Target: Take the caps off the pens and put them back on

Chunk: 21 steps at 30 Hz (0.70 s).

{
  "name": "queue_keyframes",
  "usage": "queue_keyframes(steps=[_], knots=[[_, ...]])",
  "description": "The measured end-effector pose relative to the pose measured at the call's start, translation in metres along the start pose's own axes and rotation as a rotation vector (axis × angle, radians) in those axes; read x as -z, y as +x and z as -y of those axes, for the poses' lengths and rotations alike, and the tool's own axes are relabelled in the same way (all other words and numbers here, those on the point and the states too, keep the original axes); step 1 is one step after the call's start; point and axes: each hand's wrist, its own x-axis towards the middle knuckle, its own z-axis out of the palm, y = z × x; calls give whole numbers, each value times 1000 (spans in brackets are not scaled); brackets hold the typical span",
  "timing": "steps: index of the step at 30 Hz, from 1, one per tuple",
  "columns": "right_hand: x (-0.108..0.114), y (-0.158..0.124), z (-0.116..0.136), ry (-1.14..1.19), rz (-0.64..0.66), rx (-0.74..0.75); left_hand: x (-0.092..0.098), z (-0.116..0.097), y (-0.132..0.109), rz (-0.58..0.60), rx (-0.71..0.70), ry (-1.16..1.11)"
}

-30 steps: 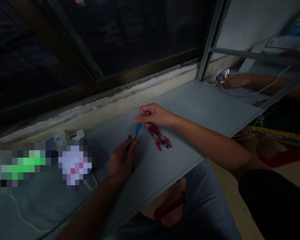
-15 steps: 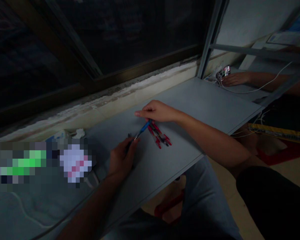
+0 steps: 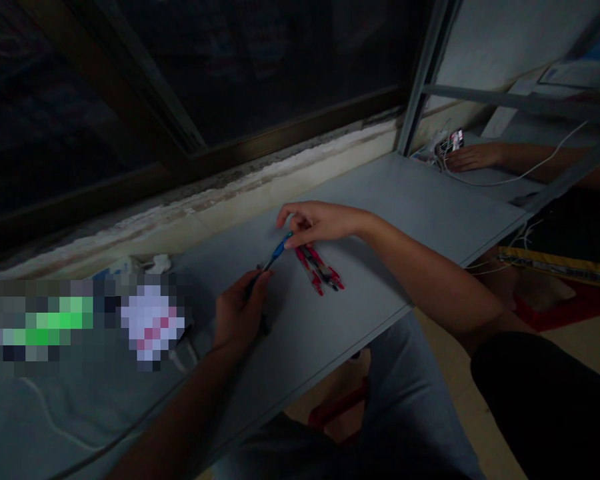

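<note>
A slim pen with a blue end point(image 3: 281, 249) slants up from my left hand point(image 3: 240, 310), which is closed around its lower part. Dark ends stick out beneath that hand, too dim to name. My right hand point(image 3: 317, 223) is at the blue end, its thumb against it and a curled finger behind. Its forefinger is lifted away. Below the right hand, several red and black pens point(image 3: 321, 270) lie side by side on the grey table point(image 3: 370, 293), their upper ends partly hidden by the hand.
To the left are a blurred-out patch point(image 3: 153, 323) and a white cable point(image 3: 45, 427). A window ledge point(image 3: 230, 177) runs along the back. Beyond a metal frame point(image 3: 411, 123) at right, another person's hand point(image 3: 473, 157) rests by a phone-like lit object point(image 3: 453, 141).
The blue end has moved a little left and up along with my left hand. My right hand has changed its finger pose, its thumb now lower, at the blue end. The red pens stay put.
</note>
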Motion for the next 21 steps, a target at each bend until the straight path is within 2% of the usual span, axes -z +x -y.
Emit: queue_keyframes(steps=[2,4,6,11,16,18,21], knots=[[0,1,-2,-17,23,-20,0,-1,1,5,0,0],[1,1,-2,-104,-15,-98,1,-1,1,15,-7,7],[2,2,-3,-128,-60,-107,1,-1,2,22,-5,5],[3,5,-9,22,56,-1,1,2,3,19,12,-22],[-2,6,-12,-203,60,-72,0,0,2,14,6,7],[-3,6,-12,-195,64,-115,-1,-2,1,5,4,20],[-3,6,-12,-87,107,-79,-1,-3,1,-2,-9,18]])
